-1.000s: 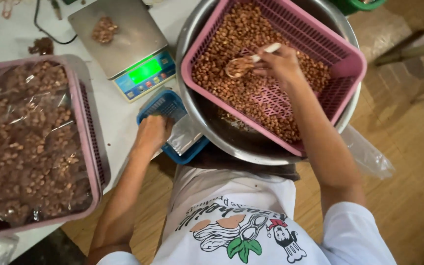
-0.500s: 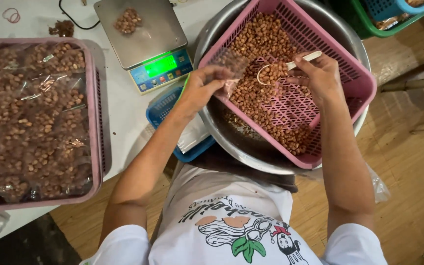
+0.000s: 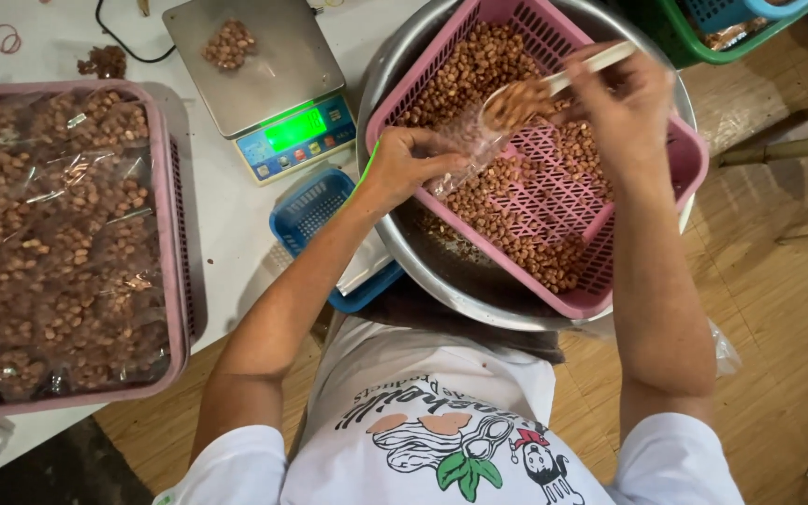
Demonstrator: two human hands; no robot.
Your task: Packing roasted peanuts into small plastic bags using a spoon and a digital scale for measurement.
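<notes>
On the white table (image 3: 226, 215), at the left, sits a wide pink tray (image 3: 178, 281) packed with clear bags of brown peanuts (image 3: 49, 234). To the right of the table a big steel bowl (image 3: 441, 281) carries a pink slotted basket (image 3: 572, 201), tilted inside it, with loose peanuts (image 3: 465, 79) heaped along its upper left side and a thinner band along its lower edge. Behind the bowl, at the top right, a green crate (image 3: 703, 42) shows at the edge of the view. Between tray and bowl stands a digital scale (image 3: 259, 79) with a lit green display and a small pile of nuts (image 3: 228, 44) on its steel pan. Just below the scale lies a small blue basket (image 3: 315, 210), partly under the left forearm.

Over the pink basket the left hand (image 3: 404, 164) is clenched around the mouth of a small clear plastic bag (image 3: 465, 154), which hangs from the fingers just to their right, above the bare slotted floor. The right hand (image 3: 624, 98) grasps the pale handle of a spoon (image 3: 526, 93); its bowl, heaped with peanuts, is held directly at the bag's opening, touching or nearly touching it. Both hands are close together, the spoon bridging them.

At the table's far corner lie a red rubber band (image 3: 4, 37) and a small clump of dark nuts (image 3: 103, 62).
</notes>
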